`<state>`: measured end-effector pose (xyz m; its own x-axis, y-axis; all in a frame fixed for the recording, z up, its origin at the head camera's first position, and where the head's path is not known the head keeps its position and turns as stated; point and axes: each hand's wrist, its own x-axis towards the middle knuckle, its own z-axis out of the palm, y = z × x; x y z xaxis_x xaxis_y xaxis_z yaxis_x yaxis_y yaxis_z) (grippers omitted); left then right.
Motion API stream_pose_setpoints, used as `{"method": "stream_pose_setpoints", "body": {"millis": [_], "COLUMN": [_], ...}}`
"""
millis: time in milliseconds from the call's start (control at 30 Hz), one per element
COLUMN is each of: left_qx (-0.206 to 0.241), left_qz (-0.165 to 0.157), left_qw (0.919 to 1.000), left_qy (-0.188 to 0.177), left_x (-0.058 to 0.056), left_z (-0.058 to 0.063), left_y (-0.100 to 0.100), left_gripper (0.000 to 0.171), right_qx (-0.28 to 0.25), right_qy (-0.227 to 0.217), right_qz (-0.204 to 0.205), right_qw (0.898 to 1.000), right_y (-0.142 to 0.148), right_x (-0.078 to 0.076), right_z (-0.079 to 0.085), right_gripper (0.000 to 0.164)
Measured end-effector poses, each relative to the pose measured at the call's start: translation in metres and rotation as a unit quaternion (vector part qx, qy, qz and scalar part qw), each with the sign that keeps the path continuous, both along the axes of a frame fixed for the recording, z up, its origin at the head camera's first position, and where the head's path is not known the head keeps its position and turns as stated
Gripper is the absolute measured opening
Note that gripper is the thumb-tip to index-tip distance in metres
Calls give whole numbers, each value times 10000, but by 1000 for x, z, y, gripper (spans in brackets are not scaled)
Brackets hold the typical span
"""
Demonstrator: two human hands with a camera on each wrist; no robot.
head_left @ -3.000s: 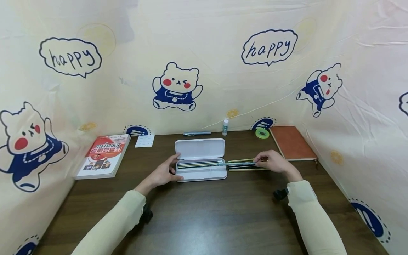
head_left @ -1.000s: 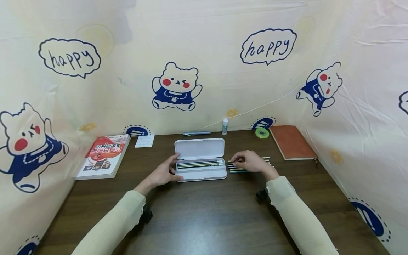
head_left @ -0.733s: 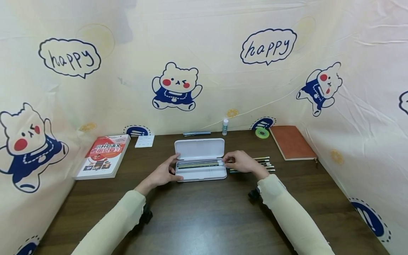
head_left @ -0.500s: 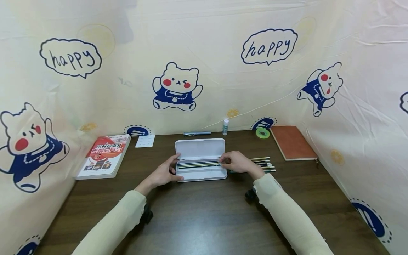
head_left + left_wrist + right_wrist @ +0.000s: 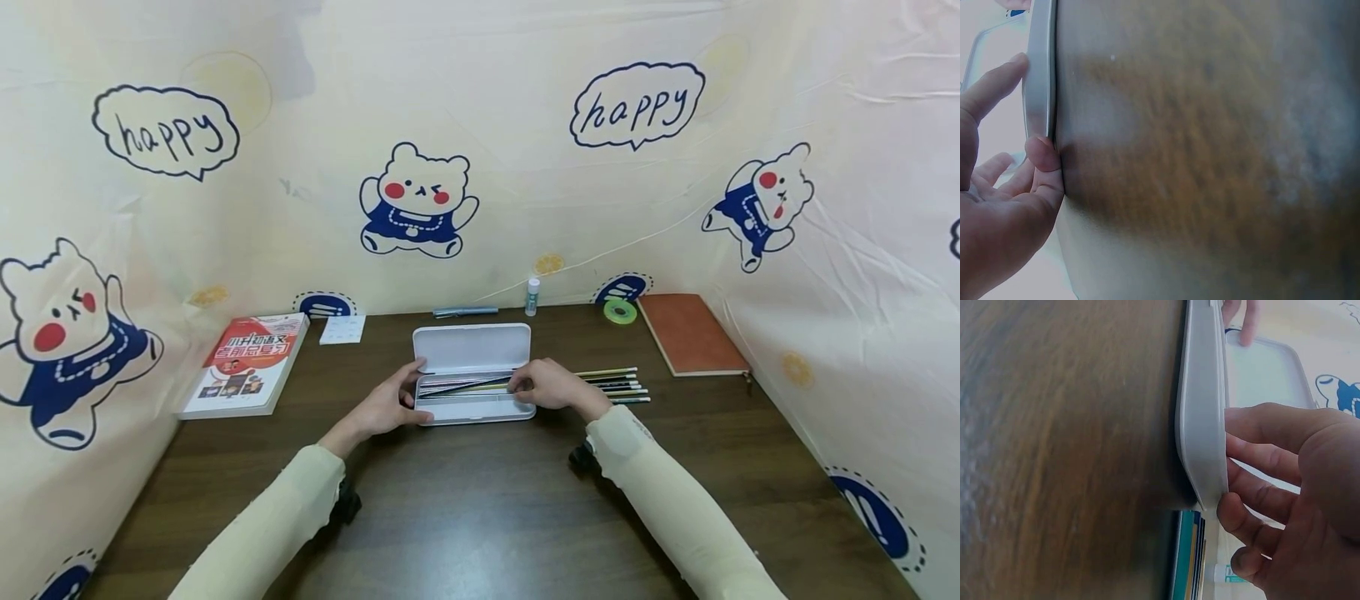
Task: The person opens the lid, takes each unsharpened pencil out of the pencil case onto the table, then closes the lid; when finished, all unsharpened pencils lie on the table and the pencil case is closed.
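In the head view, both forearms reach in from the near edge of the table (image 5: 465, 500), sleeves down to the wrists. The left hand (image 5: 384, 406) is spread around the left end of the pencil case (image 5: 468, 410), thumb at the near corner and fingers at the far side, gripping it. The case lies open at the middle of the table, its long axis running left to right and its lid (image 5: 472, 348) tipped back on the far side. The right hand (image 5: 551, 386) reaches over the case's right end, wrist low, its fingers bent and drawn narrow at the end of a dark pencil (image 5: 472, 387), which they seem to pinch. This pencil points left, at a slant across the others in the far compartment, its left end nearer the person. More pencils (image 5: 618, 386) lie on the table just right of the case, roughly parallel to its length. In the left wrist view, fingertips press the end and rim of the case, whose side runs up the picture. In the right wrist view, the curled fingers stand at the case's rim; the pencil between them is hidden here.
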<state>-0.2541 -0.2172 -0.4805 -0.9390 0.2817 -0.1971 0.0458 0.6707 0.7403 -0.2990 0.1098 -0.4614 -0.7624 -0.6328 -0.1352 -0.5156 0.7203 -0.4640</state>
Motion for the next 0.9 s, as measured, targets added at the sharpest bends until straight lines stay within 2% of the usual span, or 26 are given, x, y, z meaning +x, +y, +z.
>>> {"method": "stream_pose_setpoints", "body": {"millis": [167,400,600,900], "left_qx": [12,20,38,49], "left_qz": [7,28,1,17], "left_qw": [10000,10000,10000,10000], "left_qy": [21,14,27,24], "left_x": [0,-1,-1,-1], "left_z": [2,2,-1,-3], "left_y": [0,0,-1,-1], "left_gripper": [102,102,102,102], "right_qx": [166,262,178,-193], "right_qy": [104,-48,-49,-275], "right_qz": [78,-83,-166,-441], "right_qw": [9998,9996,9997,9985], "right_y": [-3,-7,-7,-5], "right_x": [0,-2,-4,-3], "right_z": [2,5,2,0], "right_gripper": [13,9,9,9]}}
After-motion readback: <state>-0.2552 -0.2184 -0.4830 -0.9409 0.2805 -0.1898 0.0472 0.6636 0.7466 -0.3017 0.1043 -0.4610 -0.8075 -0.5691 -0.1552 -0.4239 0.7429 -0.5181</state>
